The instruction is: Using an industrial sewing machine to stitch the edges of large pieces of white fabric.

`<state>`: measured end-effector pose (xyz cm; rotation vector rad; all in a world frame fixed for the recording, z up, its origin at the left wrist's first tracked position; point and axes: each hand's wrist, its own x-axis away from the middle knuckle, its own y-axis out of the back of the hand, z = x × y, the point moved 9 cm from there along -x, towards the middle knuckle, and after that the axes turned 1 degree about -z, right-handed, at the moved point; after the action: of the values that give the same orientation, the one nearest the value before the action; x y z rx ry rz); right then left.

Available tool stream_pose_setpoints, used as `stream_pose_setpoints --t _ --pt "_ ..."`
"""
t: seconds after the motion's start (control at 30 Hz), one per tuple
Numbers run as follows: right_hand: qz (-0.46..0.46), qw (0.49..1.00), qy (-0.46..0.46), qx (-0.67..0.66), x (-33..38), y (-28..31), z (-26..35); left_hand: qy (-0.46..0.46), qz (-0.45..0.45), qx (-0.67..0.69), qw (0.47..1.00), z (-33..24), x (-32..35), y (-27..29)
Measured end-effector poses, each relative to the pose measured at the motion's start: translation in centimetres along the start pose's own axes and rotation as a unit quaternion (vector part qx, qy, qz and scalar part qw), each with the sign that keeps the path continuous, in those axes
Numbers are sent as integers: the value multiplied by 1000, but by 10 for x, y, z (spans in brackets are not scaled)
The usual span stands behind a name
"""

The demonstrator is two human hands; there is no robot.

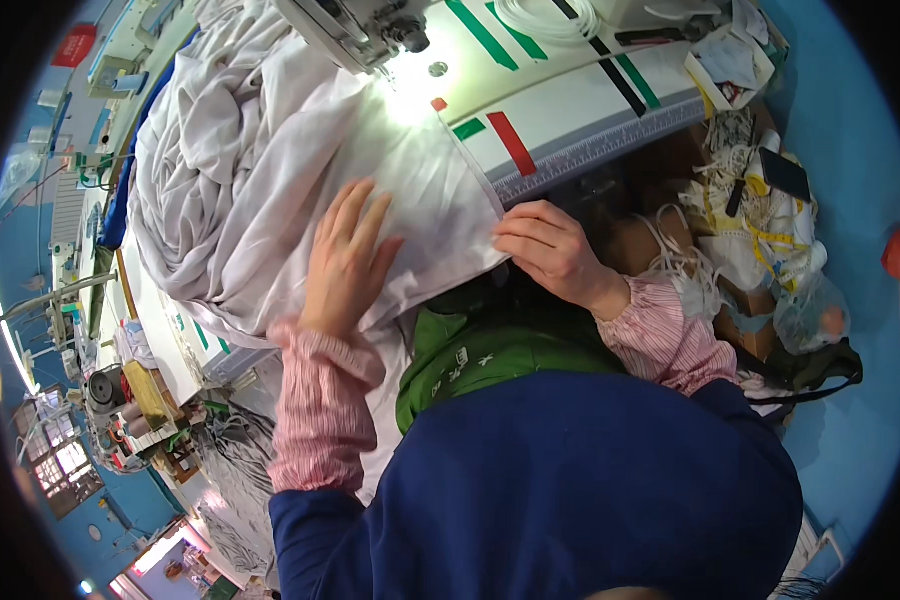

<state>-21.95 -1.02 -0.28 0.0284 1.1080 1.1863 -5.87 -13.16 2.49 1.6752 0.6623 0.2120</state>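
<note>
Your left hand (344, 262) is resting, fingers apart, on broad, rumpled white fabric (420, 190); your right hand (558, 252) is pinching its right edge.

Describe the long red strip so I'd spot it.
From the sewing machine, go right along the tabletop to its ruler edge, above the right hand. The red strip lies there, longer than the red patch nearby; other strips are green or black.
</note>
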Motion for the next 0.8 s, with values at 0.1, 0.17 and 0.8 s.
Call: stream_pose_setpoints --t 0.1,0.17,0.8 --pt "-14 1000 -8 -2 1 4 4 35 -10 8 999 -4 66 8" --pt "-17 1000 -3 -12 0 3 4 49 -19 8 999 3 108 1" --pt "-3 999 1 45 -7 25 14 98 -25 -133 986 32 160 51"
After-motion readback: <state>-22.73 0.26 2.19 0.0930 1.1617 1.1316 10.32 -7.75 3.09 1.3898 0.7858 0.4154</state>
